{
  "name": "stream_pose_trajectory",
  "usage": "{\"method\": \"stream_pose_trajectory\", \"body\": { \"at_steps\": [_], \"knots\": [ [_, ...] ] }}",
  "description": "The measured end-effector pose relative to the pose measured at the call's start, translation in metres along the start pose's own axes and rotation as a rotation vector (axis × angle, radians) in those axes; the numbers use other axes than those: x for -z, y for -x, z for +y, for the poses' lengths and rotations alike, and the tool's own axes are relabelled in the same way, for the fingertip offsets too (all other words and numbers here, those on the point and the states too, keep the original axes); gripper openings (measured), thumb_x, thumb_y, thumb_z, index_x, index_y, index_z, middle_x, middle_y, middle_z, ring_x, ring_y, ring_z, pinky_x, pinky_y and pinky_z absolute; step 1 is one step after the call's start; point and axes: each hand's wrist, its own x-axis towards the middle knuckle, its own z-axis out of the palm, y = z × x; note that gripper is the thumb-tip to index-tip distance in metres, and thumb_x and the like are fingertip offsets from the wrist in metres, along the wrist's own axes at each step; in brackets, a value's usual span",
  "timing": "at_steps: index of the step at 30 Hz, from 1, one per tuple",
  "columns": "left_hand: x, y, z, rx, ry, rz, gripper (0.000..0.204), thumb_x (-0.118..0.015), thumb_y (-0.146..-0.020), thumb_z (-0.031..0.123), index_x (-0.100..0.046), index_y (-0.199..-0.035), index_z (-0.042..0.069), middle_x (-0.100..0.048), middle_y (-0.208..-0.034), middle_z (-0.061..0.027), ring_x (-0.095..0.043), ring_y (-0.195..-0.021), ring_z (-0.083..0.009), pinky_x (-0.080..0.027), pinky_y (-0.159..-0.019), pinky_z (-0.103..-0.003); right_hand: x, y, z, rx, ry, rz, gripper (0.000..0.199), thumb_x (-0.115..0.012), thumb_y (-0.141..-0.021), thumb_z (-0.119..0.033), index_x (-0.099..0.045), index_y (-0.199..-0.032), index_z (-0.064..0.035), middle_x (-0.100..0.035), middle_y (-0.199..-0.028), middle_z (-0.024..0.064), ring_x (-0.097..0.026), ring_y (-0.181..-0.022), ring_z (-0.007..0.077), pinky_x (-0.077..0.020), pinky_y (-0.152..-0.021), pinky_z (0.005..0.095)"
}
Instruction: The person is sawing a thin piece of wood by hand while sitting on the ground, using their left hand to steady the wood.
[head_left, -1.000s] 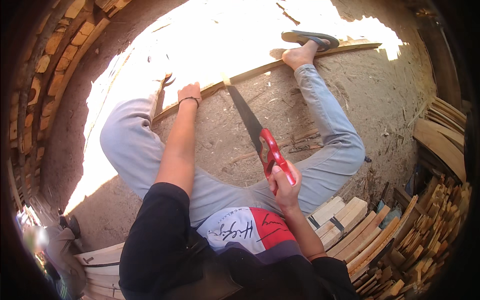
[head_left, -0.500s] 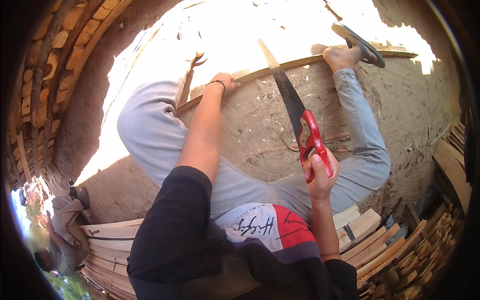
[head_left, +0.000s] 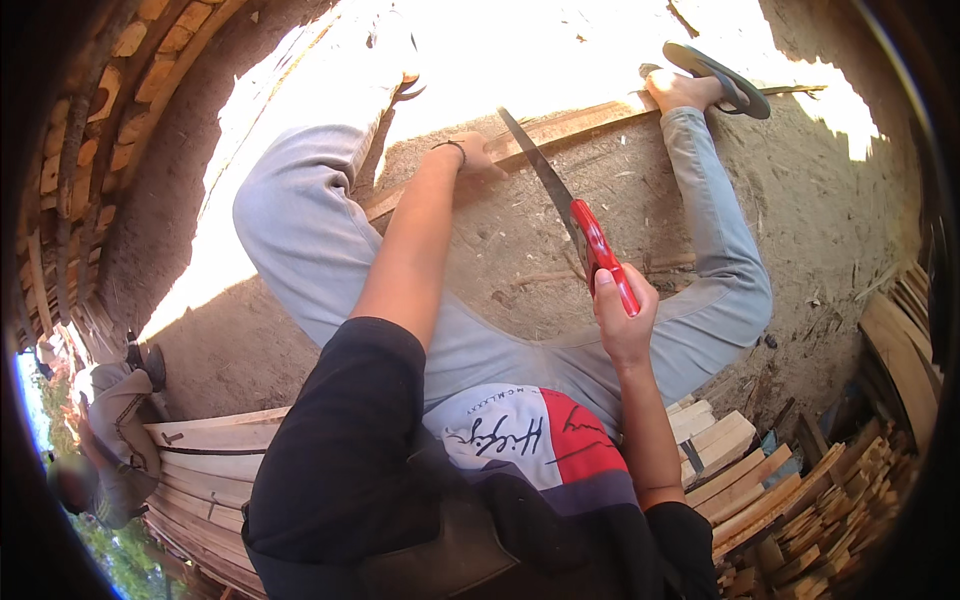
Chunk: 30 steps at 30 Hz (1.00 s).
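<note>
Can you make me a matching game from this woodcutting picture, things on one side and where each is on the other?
Things:
1. left hand
2. right hand
3. sandalled foot
4. cut wood pieces

Places:
A. piled at lower right
B. pressing on the long plank
C. on the plank's far right end
D. around the saw's red grip

Pairs: 1-B, 2-D, 3-C, 4-A

Right hand [head_left: 622,322] fingers [head_left: 608,290] wrap the red-handled saw [head_left: 572,218]; left hand [head_left: 476,160] presses the wooden plank [head_left: 560,125], blade crossing just beside its fingers.
</note>
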Motion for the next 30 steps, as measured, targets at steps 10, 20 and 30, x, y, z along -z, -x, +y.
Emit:
{"method": "stream_pose_trajectory", "body": {
  "at_steps": [10, 20, 30],
  "knots": [
    [0.005, 0.004, 0.003, 0.001, -0.002, 0.023, 0.044, -0.07, -0.074, 0.027, -0.068, -0.108, -0.002, -0.07, -0.106, -0.0208, -0.068, -0.1, -0.0283, -0.054, -0.086, -0.039, -0.008, 0.01, 0.012, 0.038, 0.022, 0.055, 0.026, -0.066, -0.095, -0.019, -0.058, -0.076, -0.0013, -0.047, -0.062, -0.0019, -0.04, -0.058, 0.0058, -0.0325, -0.051, 0.0276],
    [0.004, 0.008, 0.004, -0.02, -0.253, 0.198, 0.044, -0.066, -0.075, 0.033, -0.069, -0.109, 0.006, -0.07, -0.11, -0.0171, -0.068, -0.101, -0.0297, -0.054, -0.09, -0.041, -0.008, 0.007, 0.014, 0.101, 0.074, 0.034, 0.025, -0.065, -0.094, -0.017, -0.058, -0.076, -0.0014, -0.046, -0.061, -0.0008, -0.04, -0.057, 0.0067, -0.0325, -0.051, 0.0286],
    [0.013, 0.02, 0.017, 0.118, -0.286, 0.224, 0.042, -0.064, -0.075, 0.032, -0.073, -0.111, 0.013, -0.072, -0.112, -0.0146, -0.069, -0.103, -0.0278, -0.056, -0.09, -0.042, 0.005, 0.038, 0.001, 0.179, 0.185, 0.009, 0.027, -0.065, -0.094, -0.016, -0.055, -0.073, -0.0012, -0.045, -0.058, 0.0024, -0.042, -0.054, 0.0096, -0.0338, -0.05, 0.0312]
  ]
}}
